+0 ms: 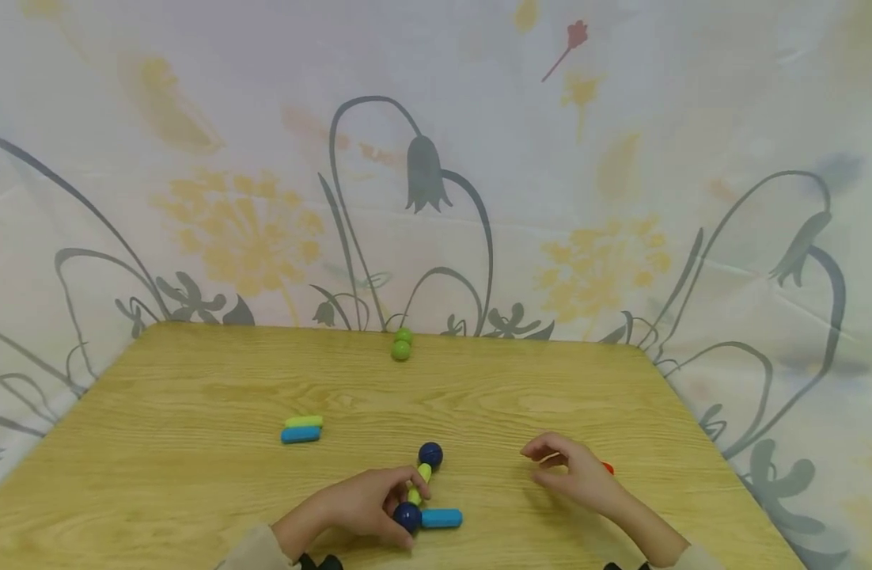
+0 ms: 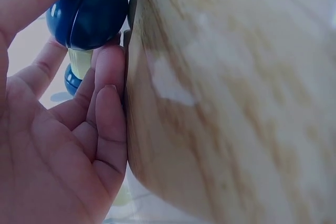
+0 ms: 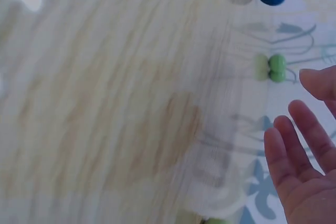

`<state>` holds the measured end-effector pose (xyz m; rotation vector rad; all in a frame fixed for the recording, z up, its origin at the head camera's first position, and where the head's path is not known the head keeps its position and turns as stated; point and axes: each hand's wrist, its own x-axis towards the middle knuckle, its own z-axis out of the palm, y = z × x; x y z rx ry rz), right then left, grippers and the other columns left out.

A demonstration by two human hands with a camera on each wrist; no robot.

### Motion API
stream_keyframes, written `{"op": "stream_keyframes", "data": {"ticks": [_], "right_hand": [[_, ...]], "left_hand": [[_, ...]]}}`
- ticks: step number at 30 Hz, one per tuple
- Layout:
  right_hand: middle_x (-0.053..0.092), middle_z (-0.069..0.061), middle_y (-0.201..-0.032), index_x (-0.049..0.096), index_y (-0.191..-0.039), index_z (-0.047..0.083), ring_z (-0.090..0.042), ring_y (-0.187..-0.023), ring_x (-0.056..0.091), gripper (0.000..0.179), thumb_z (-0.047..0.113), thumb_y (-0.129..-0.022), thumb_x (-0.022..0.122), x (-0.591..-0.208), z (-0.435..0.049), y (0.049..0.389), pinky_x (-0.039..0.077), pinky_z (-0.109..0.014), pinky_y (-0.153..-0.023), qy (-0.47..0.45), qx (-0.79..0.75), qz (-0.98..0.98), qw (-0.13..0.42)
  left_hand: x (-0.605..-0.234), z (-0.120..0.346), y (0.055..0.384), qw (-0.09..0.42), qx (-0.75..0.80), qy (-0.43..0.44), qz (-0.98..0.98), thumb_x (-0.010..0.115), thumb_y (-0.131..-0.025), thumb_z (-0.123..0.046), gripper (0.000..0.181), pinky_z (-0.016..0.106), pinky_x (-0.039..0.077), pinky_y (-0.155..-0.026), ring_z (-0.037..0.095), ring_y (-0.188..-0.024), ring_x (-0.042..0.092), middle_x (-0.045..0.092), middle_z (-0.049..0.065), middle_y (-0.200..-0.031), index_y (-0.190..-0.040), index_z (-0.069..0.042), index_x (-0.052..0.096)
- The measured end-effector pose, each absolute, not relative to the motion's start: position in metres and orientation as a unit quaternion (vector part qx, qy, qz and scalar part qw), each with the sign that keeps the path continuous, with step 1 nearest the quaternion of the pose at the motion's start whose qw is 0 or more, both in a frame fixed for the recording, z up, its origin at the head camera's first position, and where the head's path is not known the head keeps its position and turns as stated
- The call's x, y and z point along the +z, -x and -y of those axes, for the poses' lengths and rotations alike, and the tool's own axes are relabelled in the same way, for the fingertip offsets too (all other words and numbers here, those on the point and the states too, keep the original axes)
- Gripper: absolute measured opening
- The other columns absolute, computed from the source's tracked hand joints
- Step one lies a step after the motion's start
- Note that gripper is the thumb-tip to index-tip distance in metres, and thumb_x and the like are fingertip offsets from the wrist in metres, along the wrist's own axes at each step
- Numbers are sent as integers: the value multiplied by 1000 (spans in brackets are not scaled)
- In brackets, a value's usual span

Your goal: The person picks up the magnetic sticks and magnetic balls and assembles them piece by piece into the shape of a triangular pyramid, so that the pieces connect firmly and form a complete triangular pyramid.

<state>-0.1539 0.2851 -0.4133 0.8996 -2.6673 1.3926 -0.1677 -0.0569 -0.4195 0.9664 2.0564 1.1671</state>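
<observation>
My left hand (image 1: 368,503) holds a joined toy piece at its near navy ball (image 1: 407,517), with the fingers curled over a yellow-green rod (image 1: 425,473). That rod links it to a second navy ball (image 1: 430,454), and a blue rod (image 1: 441,518) sticks out to the right. In the left wrist view the thumb touches the navy ball (image 2: 100,11) and the other fingers bend beside it, close to the wood. To the right my right hand (image 1: 578,479) hovers with loosely bent fingers and nothing in them. A red thing (image 1: 608,468), mostly hidden, lies behind it.
Further left on the wooden table (image 1: 194,475), a yellow-green rod (image 1: 304,422) and a blue rod (image 1: 301,435) lie side by side. Two green balls (image 1: 401,350) sit at the back edge. A flower-patterned cloth (image 1: 479,261) hangs behind the table.
</observation>
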Motion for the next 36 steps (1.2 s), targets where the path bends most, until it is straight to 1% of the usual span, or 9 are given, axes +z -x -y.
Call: {"op": "stream_keyframes", "data": {"ticks": [10, 16, 21, 24, 28, 31, 33, 36], "right_hand": [[61, -14, -97, 61, -102, -1, -17, -89, 60, 21, -2, -82, 68, -418, -311, 135, 52, -31, -71, -269, 418, 865, 61], [61, -12, -96, 61, -101, -3, -13, -87, 60, 23, -2, -80, 70, -421, -324, 126, 52, -30, -71, -245, 425, 868, 74], [63, -11, -99, 60, -101, -5, -10, -89, 61, 26, -7, -77, 70, -424, -334, 123, 51, -28, -71, -248, 427, 865, 91], [64, -9, -99, 61, -100, -2, -7, -89, 60, 27, -6, -76, 71, -424, -340, 121, 51, -26, -71, -236, 415, 873, 103], [64, -3, -95, 64, -98, 3, -5, -88, 58, 27, -2, -74, 75, -422, -346, 121, 50, -25, -71, -190, 384, 896, 118], [64, -4, -95, 65, -98, 5, -4, -87, 58, 26, 1, -74, 76, -420, -349, 122, 50, -25, -71, -157, 365, 912, 101], [64, -7, -96, 65, -99, 5, -4, -86, 58, 26, 5, -76, 75, -419, -350, 123, 49, -25, -71, -137, 364, 919, 69], [63, -7, -97, 64, -101, 3, -4, -81, 57, 26, 10, -78, 74, -419, -352, 124, 49, -25, -67, -116, 371, 921, 6]], "left_hand": [[-419, 57, 166, 299, 449, -345, -768, 76, -78, -10, 38, 19, 36, -59, 6, -63, 44, 51, -3, -85, -108, -19, 55], [-421, 58, 166, 298, 447, -345, -770, 76, -78, -10, 39, 19, 36, -58, 6, -63, 43, 51, -4, -84, -109, -20, 54], [-421, 57, 168, 297, 443, -349, -771, 76, -78, -12, 38, 18, 36, -58, 5, -61, 43, 52, -5, -83, -109, -21, 54], [-421, 57, 168, 298, 444, -346, -771, 76, -78, -11, 39, 19, 35, -58, 6, -61, 43, 52, -4, -83, -109, -21, 54], [-420, 56, 167, 298, 447, -341, -771, 76, -78, -10, 39, 19, 35, -58, 7, -61, 43, 52, -3, -83, -109, -20, 54], [-419, 56, 167, 298, 449, -339, -771, 76, -78, -9, 40, 19, 34, -57, 7, -61, 43, 52, -3, -82, -109, -19, 54], [-419, 56, 167, 298, 449, -339, -771, 76, -77, -9, 40, 19, 34, -57, 7, -61, 43, 52, -2, -82, -109, -19, 54], [-420, 56, 166, 297, 448, -338, -772, 76, -77, -9, 40, 19, 34, -57, 7, -61, 42, 52, -3, -82, -109, -20, 54]]}}
